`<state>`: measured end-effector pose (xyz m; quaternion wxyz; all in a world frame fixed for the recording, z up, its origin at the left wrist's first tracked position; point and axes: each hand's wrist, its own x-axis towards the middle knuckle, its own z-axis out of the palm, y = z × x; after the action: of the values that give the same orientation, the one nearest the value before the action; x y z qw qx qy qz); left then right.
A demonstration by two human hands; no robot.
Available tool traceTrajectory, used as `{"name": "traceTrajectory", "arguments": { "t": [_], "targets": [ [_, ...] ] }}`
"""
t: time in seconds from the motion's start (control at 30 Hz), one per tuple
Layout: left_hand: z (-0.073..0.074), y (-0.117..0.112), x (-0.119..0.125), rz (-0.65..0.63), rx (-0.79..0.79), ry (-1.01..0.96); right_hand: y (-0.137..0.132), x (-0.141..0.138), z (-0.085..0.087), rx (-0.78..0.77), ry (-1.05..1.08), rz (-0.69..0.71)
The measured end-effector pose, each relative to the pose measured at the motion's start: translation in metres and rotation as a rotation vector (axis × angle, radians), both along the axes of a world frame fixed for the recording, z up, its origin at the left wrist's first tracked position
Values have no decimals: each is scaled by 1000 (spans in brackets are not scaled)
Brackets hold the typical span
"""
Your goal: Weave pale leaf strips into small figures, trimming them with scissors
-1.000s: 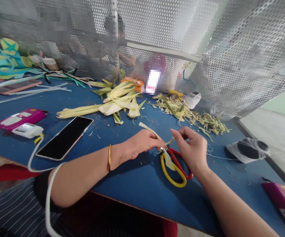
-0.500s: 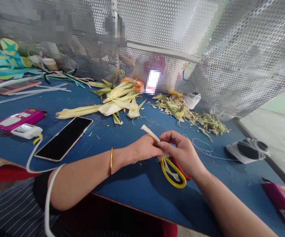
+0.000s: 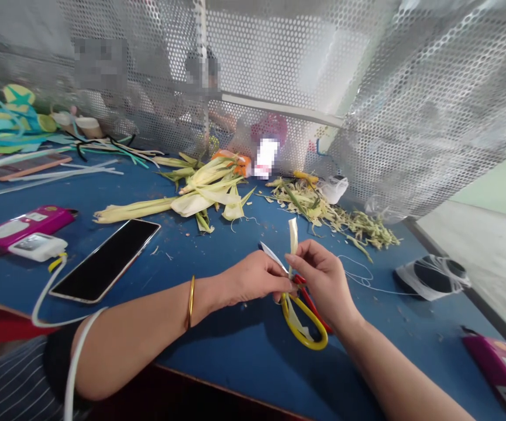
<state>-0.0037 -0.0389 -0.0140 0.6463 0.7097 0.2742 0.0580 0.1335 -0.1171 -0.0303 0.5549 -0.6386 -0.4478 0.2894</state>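
Observation:
My left hand point(image 3: 255, 278) and my right hand point(image 3: 320, 279) meet over the blue table point(image 3: 217, 351), both pinching a pale yellow leaf strip point(image 3: 293, 235). One end of the strip stands upright above my right fingers, and a shorter whitish end points left over my left fingers. Under my hands lie scissors point(image 3: 304, 318) with one yellow and one red handle loop; another strip piece rests in the yellow loop. A gold bangle point(image 3: 189, 302) sits on my left wrist.
A pile of pale green leaves point(image 3: 200, 196) and a heap of shredded trimmings point(image 3: 336, 213) lie beyond my hands. A black phone point(image 3: 106, 259), a pink box point(image 3: 22, 221) and a white charger point(image 3: 37, 247) sit left. A thread spool point(image 3: 432, 275) lies right. Perforated metal screens enclose the table; people sit behind them.
My hands have come together and folded the strip, so that one end now stands upright where it pointed up and left before. The view has shifted slightly.

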Motion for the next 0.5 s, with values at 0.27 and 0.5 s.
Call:
{"name": "traceTrajectory", "arguments": {
  "t": [0.27, 0.5],
  "targets": [
    [-5, 5, -1, 101, -227, -83, -2, 19, 12, 123, -421, -138],
    [-1, 18, -3, 279, -389, -243, -7, 33, 28, -58, -562, 144]
  ]
}}
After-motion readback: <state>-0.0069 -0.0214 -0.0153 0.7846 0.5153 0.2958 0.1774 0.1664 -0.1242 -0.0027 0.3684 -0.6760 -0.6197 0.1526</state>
